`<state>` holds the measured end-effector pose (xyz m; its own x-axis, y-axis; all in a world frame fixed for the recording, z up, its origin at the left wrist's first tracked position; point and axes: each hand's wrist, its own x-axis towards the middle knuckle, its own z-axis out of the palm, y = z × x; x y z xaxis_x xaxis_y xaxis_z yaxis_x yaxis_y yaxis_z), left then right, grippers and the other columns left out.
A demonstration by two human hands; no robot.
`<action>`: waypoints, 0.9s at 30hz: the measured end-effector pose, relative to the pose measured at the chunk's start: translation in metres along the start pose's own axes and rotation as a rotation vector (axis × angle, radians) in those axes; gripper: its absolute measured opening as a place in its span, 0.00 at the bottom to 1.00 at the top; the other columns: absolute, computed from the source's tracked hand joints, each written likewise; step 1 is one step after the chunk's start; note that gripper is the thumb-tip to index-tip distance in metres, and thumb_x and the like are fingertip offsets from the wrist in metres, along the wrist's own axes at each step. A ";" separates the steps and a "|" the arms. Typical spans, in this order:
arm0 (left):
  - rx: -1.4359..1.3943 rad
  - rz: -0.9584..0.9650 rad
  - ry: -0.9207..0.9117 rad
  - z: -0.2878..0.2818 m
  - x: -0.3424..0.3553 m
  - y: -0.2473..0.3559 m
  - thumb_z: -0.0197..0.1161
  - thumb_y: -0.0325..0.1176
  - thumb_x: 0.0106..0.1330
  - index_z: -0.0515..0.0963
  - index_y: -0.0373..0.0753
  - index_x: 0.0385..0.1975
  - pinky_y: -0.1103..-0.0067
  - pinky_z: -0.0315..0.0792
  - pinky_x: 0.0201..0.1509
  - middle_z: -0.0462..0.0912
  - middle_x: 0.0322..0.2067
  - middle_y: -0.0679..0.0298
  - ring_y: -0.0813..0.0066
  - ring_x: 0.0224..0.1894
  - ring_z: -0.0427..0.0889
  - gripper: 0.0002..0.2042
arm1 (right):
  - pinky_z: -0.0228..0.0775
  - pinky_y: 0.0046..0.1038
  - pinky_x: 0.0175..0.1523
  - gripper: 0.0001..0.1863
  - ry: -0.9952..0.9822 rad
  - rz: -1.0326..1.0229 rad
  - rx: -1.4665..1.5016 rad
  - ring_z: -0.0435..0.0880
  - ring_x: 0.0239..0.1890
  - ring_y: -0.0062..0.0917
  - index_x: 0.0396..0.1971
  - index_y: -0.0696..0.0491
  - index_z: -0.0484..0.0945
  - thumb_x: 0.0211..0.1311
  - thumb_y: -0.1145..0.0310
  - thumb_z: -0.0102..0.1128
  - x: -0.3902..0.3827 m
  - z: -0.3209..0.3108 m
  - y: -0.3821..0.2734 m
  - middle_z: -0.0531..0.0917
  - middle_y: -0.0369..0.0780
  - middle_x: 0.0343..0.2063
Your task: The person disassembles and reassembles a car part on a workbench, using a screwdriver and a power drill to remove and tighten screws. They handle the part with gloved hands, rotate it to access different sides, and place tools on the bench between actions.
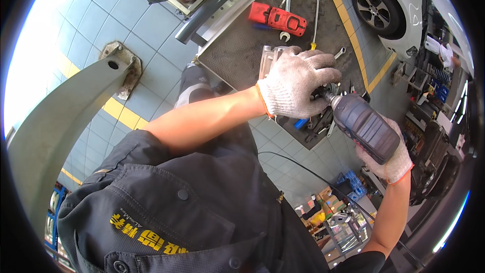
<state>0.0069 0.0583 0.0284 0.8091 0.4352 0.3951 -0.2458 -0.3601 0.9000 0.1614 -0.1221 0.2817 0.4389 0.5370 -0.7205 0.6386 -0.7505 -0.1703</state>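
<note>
My left hand (303, 81), in a whitish knit glove, is curled over a silver metal part (268, 60) above the dark mat. The palm and glove hide most of that part. My right hand (396, 159), gloved too, wraps round a dark impact wrench (366, 126) from below. The wrench's silver nose points at the left hand's fingers, and its tip sits close against them. Whatever the tip meets is hidden by the glove. Beyond the hands lie a red tool-shaped case (278, 18), a wrench (287, 25) and a yellow-handled screwdriver (315, 25).
Under both hands stands a bench with a ribbed black mat (227, 53), several tools at its right edge. A grey tubular bar (217, 7) runs along its far left. A lift arm (65, 106) crosses the left side. A white car (399, 10) stands far right. A black cable (303, 164) hangs nearby.
</note>
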 end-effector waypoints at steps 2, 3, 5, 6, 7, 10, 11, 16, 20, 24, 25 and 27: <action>0.003 -0.014 -0.009 0.001 -0.001 0.000 0.84 0.41 0.55 0.92 0.47 0.54 0.54 0.82 0.56 0.91 0.57 0.60 0.54 0.59 0.93 0.24 | 0.81 0.42 0.74 0.37 0.020 0.095 -0.017 0.89 0.66 0.44 0.69 0.56 0.84 0.59 0.66 0.88 -0.001 0.001 0.004 0.90 0.47 0.62; 0.004 -0.029 -0.015 0.002 0.000 0.000 0.84 0.42 0.54 0.92 0.48 0.54 0.54 0.82 0.57 0.91 0.57 0.61 0.56 0.59 0.93 0.25 | 0.81 0.42 0.75 0.37 0.030 0.084 0.039 0.89 0.66 0.44 0.68 0.56 0.84 0.59 0.65 0.88 -0.001 0.001 0.005 0.90 0.47 0.61; 0.000 -0.047 -0.011 0.005 -0.001 0.002 0.83 0.41 0.53 0.92 0.48 0.53 0.54 0.82 0.56 0.91 0.56 0.62 0.56 0.58 0.93 0.24 | 0.81 0.42 0.75 0.36 0.069 0.070 -0.048 0.89 0.65 0.44 0.68 0.56 0.84 0.59 0.65 0.88 -0.001 0.000 0.006 0.90 0.46 0.61; 0.001 -0.042 0.002 0.006 -0.001 0.002 0.83 0.39 0.53 0.92 0.46 0.52 0.55 0.82 0.53 0.91 0.55 0.61 0.55 0.57 0.93 0.23 | 0.80 0.42 0.75 0.36 0.027 0.095 -0.052 0.89 0.65 0.44 0.67 0.56 0.84 0.59 0.65 0.88 0.002 -0.004 0.007 0.90 0.46 0.61; 0.005 -0.029 0.018 0.006 -0.001 0.001 0.83 0.36 0.53 0.92 0.45 0.51 0.55 0.83 0.51 0.91 0.55 0.61 0.54 0.56 0.93 0.22 | 0.80 0.42 0.75 0.36 0.065 -0.013 -0.136 0.89 0.65 0.44 0.67 0.56 0.84 0.59 0.65 0.89 0.002 -0.003 0.006 0.90 0.46 0.61; -0.004 -0.045 -0.028 0.005 -0.001 0.002 0.81 0.35 0.54 0.92 0.45 0.51 0.55 0.83 0.54 0.92 0.56 0.60 0.53 0.56 0.93 0.22 | 0.80 0.42 0.76 0.37 0.018 0.051 -0.068 0.89 0.67 0.44 0.67 0.56 0.84 0.58 0.65 0.89 0.006 -0.004 0.000 0.90 0.47 0.63; 0.014 -0.022 -0.014 0.004 0.000 0.003 0.81 0.36 0.55 0.92 0.45 0.52 0.56 0.83 0.55 0.92 0.57 0.60 0.53 0.57 0.93 0.22 | 0.80 0.42 0.77 0.37 0.012 0.115 -0.002 0.89 0.68 0.44 0.67 0.56 0.84 0.57 0.64 0.89 0.005 -0.001 -0.005 0.90 0.47 0.64; 0.125 0.006 -0.063 -0.009 -0.001 0.010 0.81 0.41 0.59 0.95 0.50 0.57 0.50 0.79 0.70 0.89 0.67 0.54 0.49 0.69 0.89 0.23 | 0.87 0.39 0.68 0.38 0.270 -0.006 -0.008 0.95 0.58 0.39 0.63 0.59 0.85 0.54 0.60 0.91 0.007 -0.002 -0.023 0.94 0.47 0.55; 0.157 -0.005 -0.165 -0.011 0.001 0.013 0.82 0.44 0.59 0.96 0.51 0.58 0.48 0.76 0.74 0.88 0.71 0.54 0.47 0.74 0.85 0.24 | 0.85 0.41 0.74 0.37 -0.038 0.271 0.063 0.92 0.66 0.40 0.66 0.59 0.85 0.59 0.60 0.89 0.008 -0.004 -0.022 0.93 0.50 0.58; 0.120 -0.014 -0.106 -0.006 0.000 0.011 0.82 0.42 0.57 0.94 0.46 0.57 0.51 0.78 0.72 0.90 0.70 0.58 0.51 0.72 0.88 0.25 | 0.85 0.42 0.74 0.34 0.123 0.162 0.021 0.93 0.66 0.37 0.64 0.59 0.85 0.61 0.61 0.88 0.003 0.013 -0.005 0.94 0.48 0.57; 0.091 -0.011 -0.091 -0.005 0.000 0.010 0.82 0.42 0.56 0.94 0.45 0.56 0.52 0.78 0.71 0.91 0.69 0.59 0.52 0.71 0.89 0.25 | 0.85 0.42 0.74 0.34 0.101 0.136 0.121 0.93 0.65 0.37 0.64 0.59 0.85 0.61 0.61 0.88 0.004 0.016 0.000 0.94 0.48 0.57; 0.035 -0.020 -0.055 -0.003 -0.001 0.007 0.83 0.41 0.54 0.93 0.43 0.54 0.54 0.80 0.69 0.92 0.67 0.61 0.54 0.68 0.91 0.25 | 0.85 0.41 0.73 0.35 -0.017 0.228 0.271 0.93 0.65 0.38 0.65 0.59 0.84 0.60 0.61 0.89 0.009 0.015 0.011 0.94 0.48 0.57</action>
<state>0.0031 0.0578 0.0348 0.8422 0.3967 0.3652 -0.2111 -0.3807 0.9003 0.1632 -0.1317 0.2635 0.5385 0.3393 -0.7713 0.3340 -0.9263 -0.1743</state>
